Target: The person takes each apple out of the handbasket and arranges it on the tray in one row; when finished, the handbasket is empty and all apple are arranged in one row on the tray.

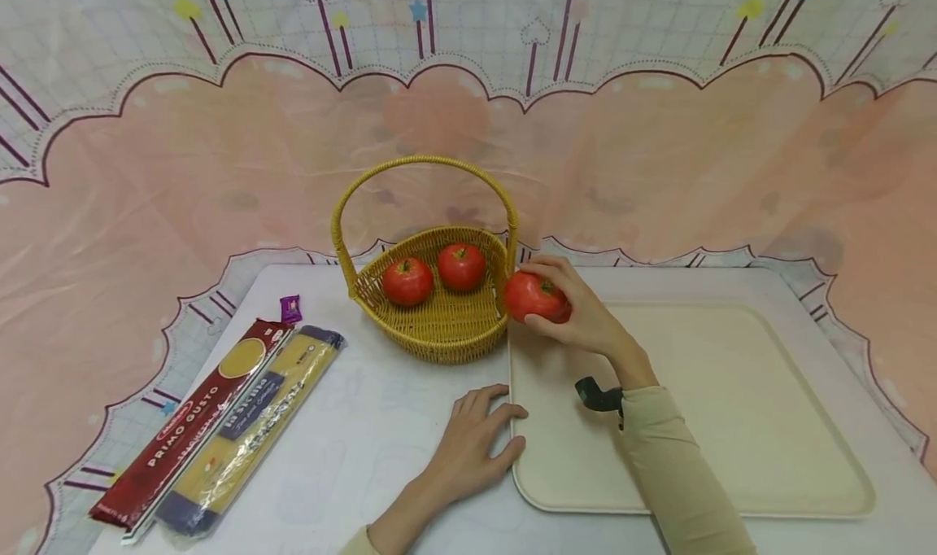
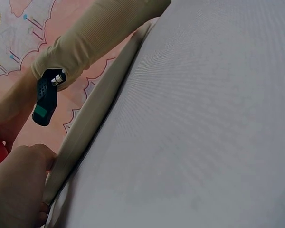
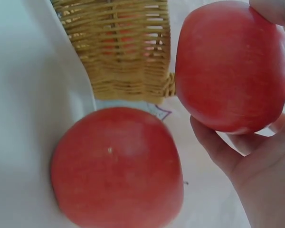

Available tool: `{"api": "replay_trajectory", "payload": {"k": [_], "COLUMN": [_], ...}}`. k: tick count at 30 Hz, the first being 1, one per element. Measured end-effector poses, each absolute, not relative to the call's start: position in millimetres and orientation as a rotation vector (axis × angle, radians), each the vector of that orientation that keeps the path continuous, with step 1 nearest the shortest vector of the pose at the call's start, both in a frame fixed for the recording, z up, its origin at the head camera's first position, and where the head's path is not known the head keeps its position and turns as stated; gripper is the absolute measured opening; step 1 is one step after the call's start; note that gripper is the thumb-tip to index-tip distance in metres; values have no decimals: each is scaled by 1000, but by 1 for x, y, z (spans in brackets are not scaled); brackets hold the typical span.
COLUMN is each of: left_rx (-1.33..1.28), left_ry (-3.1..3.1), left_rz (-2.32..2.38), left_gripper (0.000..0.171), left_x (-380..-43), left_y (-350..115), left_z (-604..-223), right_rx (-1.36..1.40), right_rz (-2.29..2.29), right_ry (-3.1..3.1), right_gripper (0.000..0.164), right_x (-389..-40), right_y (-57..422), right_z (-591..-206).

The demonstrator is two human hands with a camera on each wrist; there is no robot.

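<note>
My right hand (image 1: 578, 311) grips a red apple (image 1: 533, 296) between thumb and fingers, held up beside the right side of the yellow wicker basket (image 1: 446, 347), over the tray's left edge. In the right wrist view, fingers wrap that apple (image 3: 232, 66), and a second red apple (image 3: 116, 166) sits lower, by the white rim. From the head it is mostly hidden behind the held one. Two more apples, one on the left (image 1: 407, 281) and one on the right (image 1: 462, 267), lie in the basket. My left hand (image 1: 472, 445) rests with fingertips at the left rim of the cream tray (image 1: 732, 408).
To the left lie two long spaghetti packs, one red (image 1: 198, 425) and one yellow and blue (image 1: 252, 429), with a small purple wrapped candy (image 1: 290, 308) behind them. The basket's tall handle (image 1: 424, 159) arches above it. A patterned cloth (image 1: 659, 164) hangs behind the white table.
</note>
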State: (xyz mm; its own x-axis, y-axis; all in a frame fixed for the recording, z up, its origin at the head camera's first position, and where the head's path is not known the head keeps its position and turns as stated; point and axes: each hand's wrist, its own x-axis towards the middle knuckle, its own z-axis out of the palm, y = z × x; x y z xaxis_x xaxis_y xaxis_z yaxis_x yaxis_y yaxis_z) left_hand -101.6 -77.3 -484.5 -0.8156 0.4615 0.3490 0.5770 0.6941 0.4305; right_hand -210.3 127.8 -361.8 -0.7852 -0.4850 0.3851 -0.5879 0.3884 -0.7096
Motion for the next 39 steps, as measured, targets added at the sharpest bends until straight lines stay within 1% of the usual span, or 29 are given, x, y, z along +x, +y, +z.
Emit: {"api": "replay_trajectory", "payload": {"k": [23, 26, 33, 39], "left_rx": [-842, -837, -826, -827], "left_ry": [-2709, -2719, -2721, -2715], "left_rz": [-815, -819, -821, -827], "left_gripper": [26, 26, 26, 26], "left_x": [-104, -103, -102, -101], "left_y": [-79, -79, -78, -77], "left_z": [-482, -482, -484, -485], "right_rx": [828, 807, 755, 738], "right_rz": [1358, 1358, 1336, 1348], "right_ry": [-2551, -2560, -2570, -2585], "right_gripper": [57, 58, 62, 61], "right_x": [-211, -213, -230, -231], "right_y": [148, 152, 170, 179], "right_z": [-364, -367, -391, -393]}}
